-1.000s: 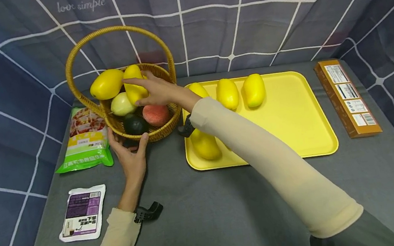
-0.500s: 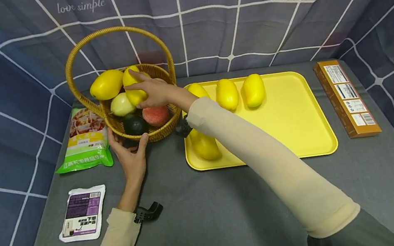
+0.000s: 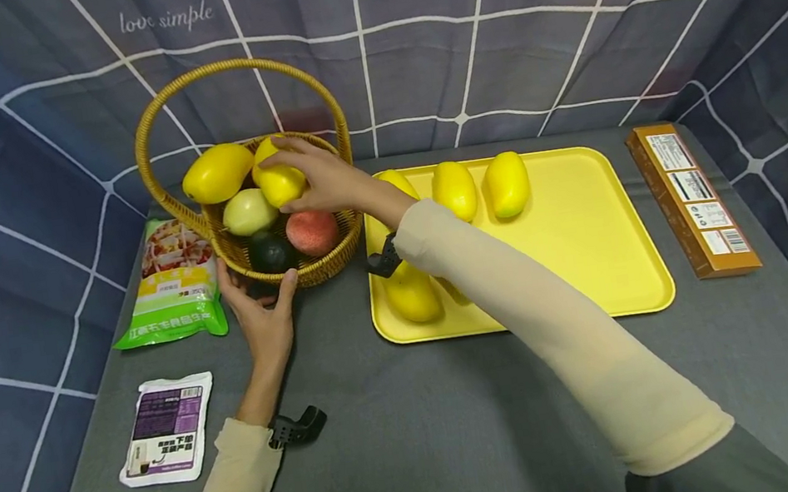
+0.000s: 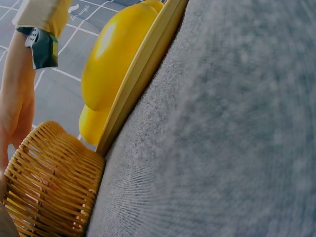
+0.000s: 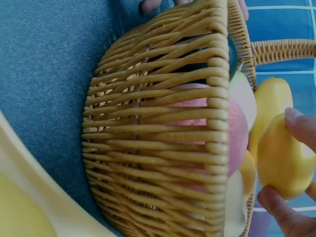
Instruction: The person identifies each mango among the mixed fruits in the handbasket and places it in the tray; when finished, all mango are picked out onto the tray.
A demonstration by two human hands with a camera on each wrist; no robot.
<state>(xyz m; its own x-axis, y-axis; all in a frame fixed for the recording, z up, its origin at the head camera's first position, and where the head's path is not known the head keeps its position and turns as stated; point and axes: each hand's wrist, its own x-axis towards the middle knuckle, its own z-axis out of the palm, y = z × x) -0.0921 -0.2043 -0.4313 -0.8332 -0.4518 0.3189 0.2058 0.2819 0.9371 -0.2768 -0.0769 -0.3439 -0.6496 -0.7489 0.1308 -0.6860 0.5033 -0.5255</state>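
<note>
While a purple pouch [image 3: 165, 429] lies flat at the near left of the grey table [image 3: 407, 446], a green bag [image 3: 173, 290] sits farther back, right beside the basket [image 3: 322, 269]. Next along is the left hand [image 3: 262, 319], gripping the basket's near side, thumb on the right and fingers on the left, though parts of those fingers are hidden.

Inside, there's a loose mango [image 3: 217, 172] at the back left, then a pale green fruit [image 3: 248, 212] and a dark avocado [image 3: 270, 251] nearer the front. Then comes the held mango [image 3: 282, 183], up over the back half of the basket. It's right between the digits of the right hand [image 3: 327, 173], thumb on its near side and the fingers over its far side, so it's properly pinched. Right wrist view shows it above the rim, digits pressed on opposite sides; can't tell if it touches the loose one behind. A peach [image 3: 313, 233] sits by the right wall, closer to the person than that thumb.

Further right, the sleeve [image 3: 524, 312] crosses a yellow tray [image 3: 574, 237] with several tray mangoes [image 3: 508, 184] at its left and back, some partly covered by the arm. Far right, a brown box [image 3: 693, 200] lies beside the tray, not touching.
</note>
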